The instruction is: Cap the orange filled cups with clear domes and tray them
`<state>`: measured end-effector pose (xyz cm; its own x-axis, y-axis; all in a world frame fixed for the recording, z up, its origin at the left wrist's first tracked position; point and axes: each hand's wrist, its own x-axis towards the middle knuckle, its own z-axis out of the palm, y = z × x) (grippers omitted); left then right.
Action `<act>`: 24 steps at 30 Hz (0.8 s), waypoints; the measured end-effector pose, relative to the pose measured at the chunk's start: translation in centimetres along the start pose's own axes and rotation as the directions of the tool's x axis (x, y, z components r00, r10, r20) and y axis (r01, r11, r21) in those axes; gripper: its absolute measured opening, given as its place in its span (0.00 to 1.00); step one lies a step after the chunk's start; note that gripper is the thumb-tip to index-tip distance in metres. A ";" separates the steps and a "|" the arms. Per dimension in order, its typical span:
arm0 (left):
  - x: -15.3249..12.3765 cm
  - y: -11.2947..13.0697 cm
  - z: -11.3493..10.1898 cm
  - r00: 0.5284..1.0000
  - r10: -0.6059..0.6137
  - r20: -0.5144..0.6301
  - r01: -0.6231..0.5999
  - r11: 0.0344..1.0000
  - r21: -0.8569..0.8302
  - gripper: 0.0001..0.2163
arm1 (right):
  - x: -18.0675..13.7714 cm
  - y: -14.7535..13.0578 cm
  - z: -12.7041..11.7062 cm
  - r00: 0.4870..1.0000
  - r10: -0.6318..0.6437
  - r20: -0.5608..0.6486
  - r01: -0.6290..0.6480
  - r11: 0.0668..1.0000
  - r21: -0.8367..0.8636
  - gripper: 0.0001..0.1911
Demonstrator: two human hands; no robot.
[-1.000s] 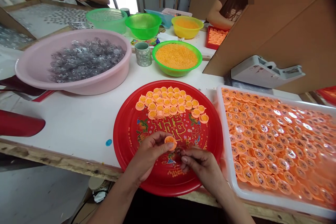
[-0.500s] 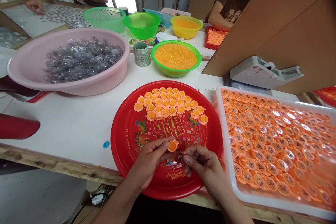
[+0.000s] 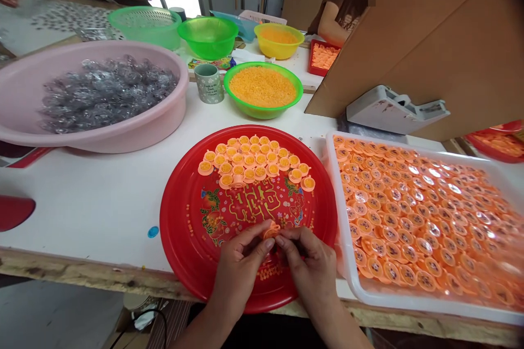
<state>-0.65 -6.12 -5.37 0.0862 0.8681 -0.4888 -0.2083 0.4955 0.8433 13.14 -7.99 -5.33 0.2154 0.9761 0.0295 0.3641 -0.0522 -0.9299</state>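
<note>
Above the red round tray [image 3: 174,240], my left hand [image 3: 237,267] pinches a small orange toy cup [image 3: 272,230] between thumb and fingers. The fingertips of my right hand [image 3: 313,267] are closed against the cup's near right side; any small clear piece between them is hidden. Several similar orange cups with yellow-orange filling [image 3: 249,161] stand grouped on the tray's far half. Small orange beads [image 3: 270,271] lie loose near the tray's front edge, partly behind my hands.
At right, a white bin [image 3: 347,251] holds many orange cups with printed tops [image 3: 397,223]. Behind the tray are a green bowl of orange beads [image 3: 262,90], a mug [image 3: 209,84] and a pink tub [image 3: 159,120] of clear pieces. A cardboard panel [image 3: 409,38] and tape dispenser [image 3: 395,112] stand right. Two people sit beyond.
My right hand has moved left to the cup, bringing its fingertips against it; the clear piece it held is now hidden. The cup has tilted. The whole view has shifted slightly.
</note>
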 end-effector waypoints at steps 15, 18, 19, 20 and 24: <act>-0.3 0.3 0.5 0.997 0.049 0.051 -0.049 0.999 0.010 0.13 | 0.2 0.7 0.0 0.988 0.157 0.009 -0.157 0.986 0.062 0.05; -0.3 0.3 0.3 0.989 0.126 0.073 -0.131 0.989 0.073 0.11 | 0.1 0.3 0.0 0.997 0.030 -0.065 -0.032 0.999 -0.031 0.03; -0.3 0.3 0.3 0.986 0.148 0.073 -0.154 0.984 0.088 0.10 | 0.0 0.2 0.0 0.998 0.000 -0.062 -0.002 0.999 -0.034 0.03; -0.3 0.2 0.2 0.984 0.161 0.073 -0.167 0.981 0.095 0.10 | 0.0 0.1 0.0 0.998 -0.021 -0.051 0.020 1.000 -0.022 0.03; -0.5 0.0 0.1 0.979 0.186 0.085 -0.189 0.981 0.031 0.09 | -0.4 -0.7 -0.1 0.993 -0.103 -0.049 0.104 0.995 0.005 0.03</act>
<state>-0.64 -6.52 -5.09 0.1286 0.9444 -0.3027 -0.1908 0.3231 0.9269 12.85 -8.39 -4.62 0.2204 0.9648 0.1433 0.3800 0.0504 -0.9236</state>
